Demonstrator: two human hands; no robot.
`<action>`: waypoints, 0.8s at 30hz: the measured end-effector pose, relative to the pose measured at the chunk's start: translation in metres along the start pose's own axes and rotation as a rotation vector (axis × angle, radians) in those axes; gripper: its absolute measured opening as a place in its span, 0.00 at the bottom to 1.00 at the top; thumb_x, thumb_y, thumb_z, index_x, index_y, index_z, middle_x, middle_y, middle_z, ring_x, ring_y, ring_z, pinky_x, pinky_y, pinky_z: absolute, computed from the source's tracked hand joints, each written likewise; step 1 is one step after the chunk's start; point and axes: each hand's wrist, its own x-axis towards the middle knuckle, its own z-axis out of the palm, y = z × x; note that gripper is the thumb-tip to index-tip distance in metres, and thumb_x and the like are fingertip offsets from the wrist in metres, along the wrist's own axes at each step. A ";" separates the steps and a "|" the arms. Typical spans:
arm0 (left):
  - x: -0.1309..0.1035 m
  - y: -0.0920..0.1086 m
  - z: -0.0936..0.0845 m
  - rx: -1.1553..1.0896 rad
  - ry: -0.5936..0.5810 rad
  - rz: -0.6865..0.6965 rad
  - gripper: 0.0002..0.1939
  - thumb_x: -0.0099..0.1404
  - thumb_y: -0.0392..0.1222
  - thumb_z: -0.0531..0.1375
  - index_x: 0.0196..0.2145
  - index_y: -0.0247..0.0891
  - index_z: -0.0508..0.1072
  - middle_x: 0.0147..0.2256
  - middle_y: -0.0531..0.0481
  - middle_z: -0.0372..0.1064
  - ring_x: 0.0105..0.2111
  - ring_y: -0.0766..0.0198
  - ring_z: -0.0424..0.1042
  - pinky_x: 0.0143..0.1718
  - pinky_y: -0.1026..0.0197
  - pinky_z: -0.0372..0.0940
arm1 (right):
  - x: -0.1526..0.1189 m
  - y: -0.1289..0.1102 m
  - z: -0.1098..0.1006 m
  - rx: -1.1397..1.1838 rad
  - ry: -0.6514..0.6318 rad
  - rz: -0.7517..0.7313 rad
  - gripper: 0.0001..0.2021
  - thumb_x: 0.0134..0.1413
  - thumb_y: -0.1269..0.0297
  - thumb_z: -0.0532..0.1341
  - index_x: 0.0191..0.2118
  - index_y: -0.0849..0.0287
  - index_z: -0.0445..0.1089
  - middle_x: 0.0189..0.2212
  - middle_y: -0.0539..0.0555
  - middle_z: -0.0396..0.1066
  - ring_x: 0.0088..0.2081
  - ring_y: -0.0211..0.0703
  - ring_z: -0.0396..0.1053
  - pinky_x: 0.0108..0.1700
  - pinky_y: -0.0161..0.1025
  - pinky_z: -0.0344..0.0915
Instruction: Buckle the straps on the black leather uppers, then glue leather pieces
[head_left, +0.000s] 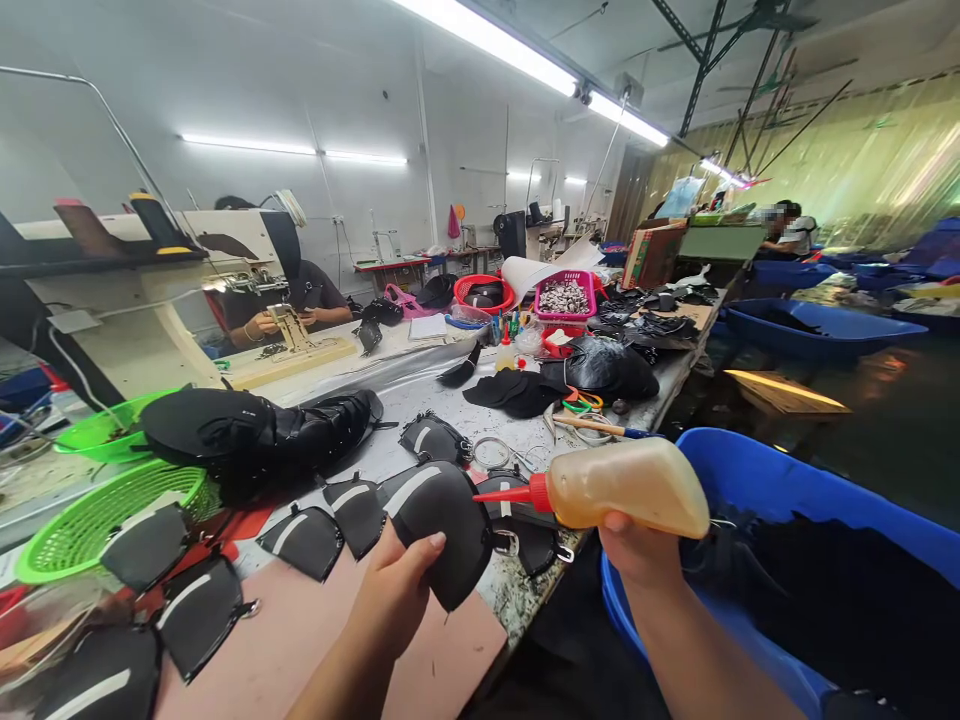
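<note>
Between the thumb and fingers of my left hand (394, 590) is a black curved pad (454, 525) with a whitish strip along its upper edge. My right hand (641, 555) grips a translucent squeeze bottle (630, 480) of amber liquid, tilted nearly level. Its red nozzle (510, 494) points left, with the tip at the pad's right edge; whether they touch I cannot tell. Similar black pads with white strips, such as one pad (304, 540) and another pad (199, 610), lie around my left hand. Part of a pad with a metal buckle (508, 543) shows behind the held one.
Green baskets (112, 525) and a black stack (255, 435) stand at left. A blue tub (750, 450) with black material is at right. Scissors (581, 402) and a pink basket of small parts (564, 297) lie farther back. A person (319, 290) sits behind the sewing machine (225, 250).
</note>
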 end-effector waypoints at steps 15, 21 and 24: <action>0.003 0.001 0.001 -0.067 0.049 0.056 0.33 0.42 0.38 0.68 0.49 0.40 0.69 0.37 0.45 0.75 0.42 0.50 0.71 0.40 0.56 0.69 | -0.011 0.006 -0.005 0.055 -0.043 -0.035 0.19 0.32 0.54 0.71 0.36 0.51 0.73 0.30 0.50 0.75 0.30 0.44 0.72 0.33 0.41 0.71; 0.000 0.003 0.006 -0.111 0.040 0.083 0.30 0.45 0.37 0.67 0.48 0.40 0.69 0.36 0.47 0.75 0.40 0.55 0.72 0.36 0.62 0.69 | -0.016 0.009 -0.008 0.021 -0.072 -0.017 0.20 0.32 0.52 0.70 0.36 0.51 0.73 0.30 0.52 0.76 0.31 0.46 0.72 0.34 0.43 0.71; -0.001 0.003 0.006 -0.106 0.032 0.088 0.29 0.46 0.37 0.66 0.48 0.40 0.68 0.35 0.48 0.75 0.39 0.55 0.73 0.34 0.63 0.70 | -0.018 0.007 -0.004 0.026 -0.028 -0.009 0.18 0.31 0.52 0.70 0.33 0.51 0.73 0.29 0.51 0.75 0.29 0.46 0.72 0.33 0.43 0.72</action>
